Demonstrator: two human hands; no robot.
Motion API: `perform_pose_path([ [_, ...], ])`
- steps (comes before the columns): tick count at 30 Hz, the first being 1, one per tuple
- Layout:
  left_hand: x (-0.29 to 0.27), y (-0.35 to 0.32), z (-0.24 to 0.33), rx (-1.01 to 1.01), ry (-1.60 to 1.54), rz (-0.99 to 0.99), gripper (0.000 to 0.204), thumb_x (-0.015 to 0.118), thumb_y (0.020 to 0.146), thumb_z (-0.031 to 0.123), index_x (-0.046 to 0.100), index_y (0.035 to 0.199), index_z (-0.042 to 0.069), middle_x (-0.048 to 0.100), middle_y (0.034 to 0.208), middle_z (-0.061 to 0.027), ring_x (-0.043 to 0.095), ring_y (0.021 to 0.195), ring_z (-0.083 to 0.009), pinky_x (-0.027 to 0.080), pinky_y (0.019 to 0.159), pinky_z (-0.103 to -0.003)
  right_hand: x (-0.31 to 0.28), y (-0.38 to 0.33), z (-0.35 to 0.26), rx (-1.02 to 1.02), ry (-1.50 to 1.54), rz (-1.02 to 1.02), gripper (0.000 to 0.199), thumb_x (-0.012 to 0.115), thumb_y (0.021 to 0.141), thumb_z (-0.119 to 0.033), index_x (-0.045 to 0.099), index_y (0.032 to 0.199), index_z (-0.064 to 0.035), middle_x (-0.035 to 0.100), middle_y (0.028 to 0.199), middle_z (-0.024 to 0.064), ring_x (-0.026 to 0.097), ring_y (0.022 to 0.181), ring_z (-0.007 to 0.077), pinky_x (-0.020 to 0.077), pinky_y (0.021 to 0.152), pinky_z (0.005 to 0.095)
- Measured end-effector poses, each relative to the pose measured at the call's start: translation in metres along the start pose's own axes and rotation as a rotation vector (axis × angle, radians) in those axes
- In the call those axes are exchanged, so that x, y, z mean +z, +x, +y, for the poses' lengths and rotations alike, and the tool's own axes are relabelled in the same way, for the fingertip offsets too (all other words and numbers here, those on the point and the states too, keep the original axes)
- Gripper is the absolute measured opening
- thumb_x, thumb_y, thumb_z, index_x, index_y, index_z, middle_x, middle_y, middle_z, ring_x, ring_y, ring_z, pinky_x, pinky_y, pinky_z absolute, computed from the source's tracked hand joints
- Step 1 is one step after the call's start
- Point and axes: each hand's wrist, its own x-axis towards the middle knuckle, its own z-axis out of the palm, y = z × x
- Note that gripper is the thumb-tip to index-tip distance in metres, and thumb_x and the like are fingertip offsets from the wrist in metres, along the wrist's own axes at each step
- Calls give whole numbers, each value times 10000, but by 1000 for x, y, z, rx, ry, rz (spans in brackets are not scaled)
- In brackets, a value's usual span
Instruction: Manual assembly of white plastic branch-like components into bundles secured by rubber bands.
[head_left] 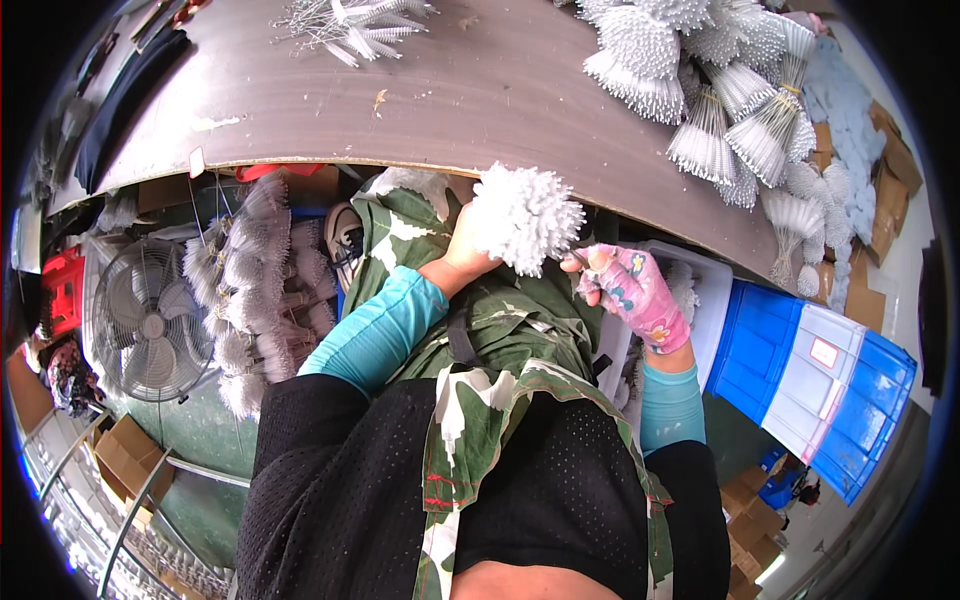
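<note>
My left hand point(466, 246) is closed round a bundle of small white brushes point(528, 218), held above my lap with its round mass of white tips facing up. Just right of the bundle is my right hand point(628, 292), in a pink flowered glove that leaves the fingertips bare. Its fingers are pinched together near the bundle's lower right side; a thin dark bit shows at the fingertips, too small to name. A green-and-white camouflage apron point(530, 345) covers my lap beneath both hands.
The brown table point(480, 110) edge runs just beyond my hands. Loose wire brushes point(355, 28) and tied brush bundles point(705, 130) lie on it. At left stand a fan point(152, 325) and hanging bundles point(250, 270). Right are a white bin point(712, 300) and blue-and-white crates point(810, 365).
</note>
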Motion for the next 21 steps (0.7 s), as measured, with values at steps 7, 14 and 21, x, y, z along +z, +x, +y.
perform_pose_path([
  [7, 9, -2, -8, -102, -300, 100, 210, 617, 767, 102, 656, 953, 11, 668, 923, -121, 642, 862, -282, 504, 788, -344, 1, 3, -1, -22, -96, -4, 383, 500, 955, -349, 669, 974, -5, 539, 644, -27, 447, 585, 31, 291, 508, 183],
  [14, 10, -7, -10, -410, -825, 95, 216, 600, 772, 69, 647, 971, 0, 665, 938, -123, 635, 882, -272, 497, 797, -340, 0, 6, 4, -22, -115, -14, 329, 500, 958, -272, 671, 965, 8, 548, 645, -19, 468, 587, 43, 353, 546, 194],
  [21, -10, 4, 6, 28, -149, 90, 215, 625, 755, 74, 661, 959, 17, 669, 930, -115, 640, 870, -282, 504, 786, -348, 0, 9, 8, 0, -101, -5, 310, 501, 960, -237, 667, 958, 25, 551, 651, -16, 471, 589, 44, 375, 559, 196],
])
